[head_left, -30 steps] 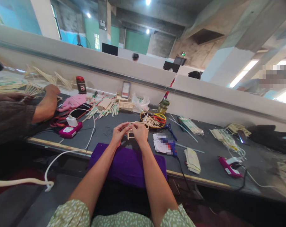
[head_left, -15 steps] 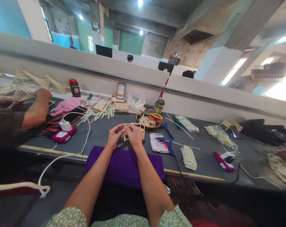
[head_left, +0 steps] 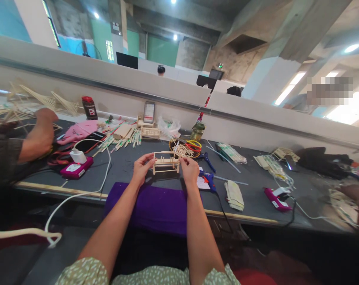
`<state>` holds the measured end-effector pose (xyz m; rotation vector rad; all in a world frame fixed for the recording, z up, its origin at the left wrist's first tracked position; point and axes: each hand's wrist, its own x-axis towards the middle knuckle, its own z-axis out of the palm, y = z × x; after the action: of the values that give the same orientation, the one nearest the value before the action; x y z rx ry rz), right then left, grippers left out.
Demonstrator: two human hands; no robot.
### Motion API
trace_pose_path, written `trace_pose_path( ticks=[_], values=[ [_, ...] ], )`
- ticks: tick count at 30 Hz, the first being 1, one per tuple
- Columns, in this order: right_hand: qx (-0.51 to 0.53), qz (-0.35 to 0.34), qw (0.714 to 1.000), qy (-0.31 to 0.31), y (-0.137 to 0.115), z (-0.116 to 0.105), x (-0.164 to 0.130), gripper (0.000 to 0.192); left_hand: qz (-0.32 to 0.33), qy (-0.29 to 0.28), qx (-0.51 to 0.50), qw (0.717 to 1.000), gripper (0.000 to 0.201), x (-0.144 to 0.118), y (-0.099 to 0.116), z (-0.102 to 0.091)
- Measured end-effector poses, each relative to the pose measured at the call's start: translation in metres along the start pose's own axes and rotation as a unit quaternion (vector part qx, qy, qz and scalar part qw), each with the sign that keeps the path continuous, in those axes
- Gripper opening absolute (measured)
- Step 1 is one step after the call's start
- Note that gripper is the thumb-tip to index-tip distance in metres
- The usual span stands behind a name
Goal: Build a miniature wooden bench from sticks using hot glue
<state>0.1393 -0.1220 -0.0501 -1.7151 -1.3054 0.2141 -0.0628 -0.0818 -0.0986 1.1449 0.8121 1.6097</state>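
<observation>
Holding a small wooden stick frame (head_left: 165,162) above the near edge of the desk (head_left: 129,158), both hands pinch it from opposite ends. The left hand (head_left: 140,169) has its fingers curled closed on the frame's left end, thumb and fingertips gripping the sticks; the right hand (head_left: 190,171) is closed the same way on the right end. The frame sits upright between them, just over a purple cloth (head_left: 155,206) that hangs over the desk's near edge.

Just behind the frame stands a round basket (head_left: 184,150) of thin sticks with coloured rings at its rim. Right of the right hand lies a blue glue gun (head_left: 208,179), and beyond it a folded cloth (head_left: 234,194). Towards the desk's left end a pink box (head_left: 76,168) carries a white charger (head_left: 78,156), its cable (head_left: 78,194) trailing over the near edge. At the far left, another person's arm (head_left: 34,138) rests among stick bundles (head_left: 34,103).
</observation>
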Motion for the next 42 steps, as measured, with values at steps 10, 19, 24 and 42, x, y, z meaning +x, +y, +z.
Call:
trace_pose_path(
  ticks=[10,19,24,42],
  values=[
    [-0.014,-0.061,0.996,-0.063,-0.003,0.004,0.021,0.022,-0.023,0.017,-0.02,0.999,0.041,0.016,-0.002,0.004],
    [0.02,-0.07,0.995,-0.067,-0.008,0.013,0.03,0.024,-0.038,0.041,-0.04,0.998,0.042,0.034,-0.016,0.014],
    [0.081,-0.083,0.991,-0.07,-0.012,0.025,0.019,0.025,-0.043,0.007,-0.032,0.999,0.048,0.026,-0.016,0.007],
    [0.08,-0.261,0.953,-0.131,-0.008,0.06,-0.063,0.017,-0.037,0.005,-0.039,0.999,0.046,0.003,-0.009,0.002]
  ],
)
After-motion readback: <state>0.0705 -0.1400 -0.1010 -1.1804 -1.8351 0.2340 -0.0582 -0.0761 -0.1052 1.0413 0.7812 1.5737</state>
